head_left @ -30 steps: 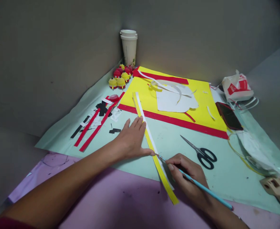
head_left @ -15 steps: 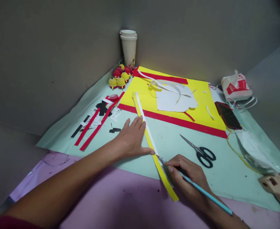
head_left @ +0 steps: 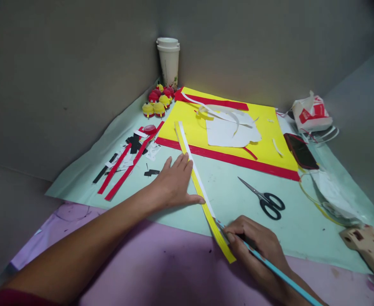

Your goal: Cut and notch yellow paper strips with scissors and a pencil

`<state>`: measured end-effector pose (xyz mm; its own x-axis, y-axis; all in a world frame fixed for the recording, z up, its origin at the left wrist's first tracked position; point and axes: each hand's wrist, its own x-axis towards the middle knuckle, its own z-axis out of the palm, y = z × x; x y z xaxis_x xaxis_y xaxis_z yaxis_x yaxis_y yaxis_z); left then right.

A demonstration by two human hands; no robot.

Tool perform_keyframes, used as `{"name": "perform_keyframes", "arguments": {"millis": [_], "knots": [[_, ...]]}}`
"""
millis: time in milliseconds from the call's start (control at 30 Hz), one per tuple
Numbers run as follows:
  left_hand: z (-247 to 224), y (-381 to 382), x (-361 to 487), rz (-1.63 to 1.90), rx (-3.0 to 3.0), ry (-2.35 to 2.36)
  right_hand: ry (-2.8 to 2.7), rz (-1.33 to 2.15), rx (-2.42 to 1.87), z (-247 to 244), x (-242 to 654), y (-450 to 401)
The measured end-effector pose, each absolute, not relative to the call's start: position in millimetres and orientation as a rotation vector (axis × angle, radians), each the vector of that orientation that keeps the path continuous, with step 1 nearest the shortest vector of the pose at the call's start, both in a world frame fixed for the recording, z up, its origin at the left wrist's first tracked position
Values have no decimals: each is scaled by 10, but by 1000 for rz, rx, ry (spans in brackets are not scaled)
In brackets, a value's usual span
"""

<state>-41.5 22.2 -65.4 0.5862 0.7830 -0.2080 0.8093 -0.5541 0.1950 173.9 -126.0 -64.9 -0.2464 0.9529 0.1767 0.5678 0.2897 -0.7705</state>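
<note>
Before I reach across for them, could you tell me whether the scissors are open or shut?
The scissors look shut: their blades lie together as one narrow point, though the two handle loops sit slightly apart.

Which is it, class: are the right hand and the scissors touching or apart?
Apart. The head view shows bare pale green mat between the right hand and the scissors.
</note>
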Motion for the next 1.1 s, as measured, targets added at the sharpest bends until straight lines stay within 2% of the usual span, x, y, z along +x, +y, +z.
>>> {"name": "perform_keyframes", "arguments": {"millis": [1100], "knots": [[-664, 231, -420, -100, 2534, 1300, -1938, 706, -1437, -596, 1862, -1586]]}}
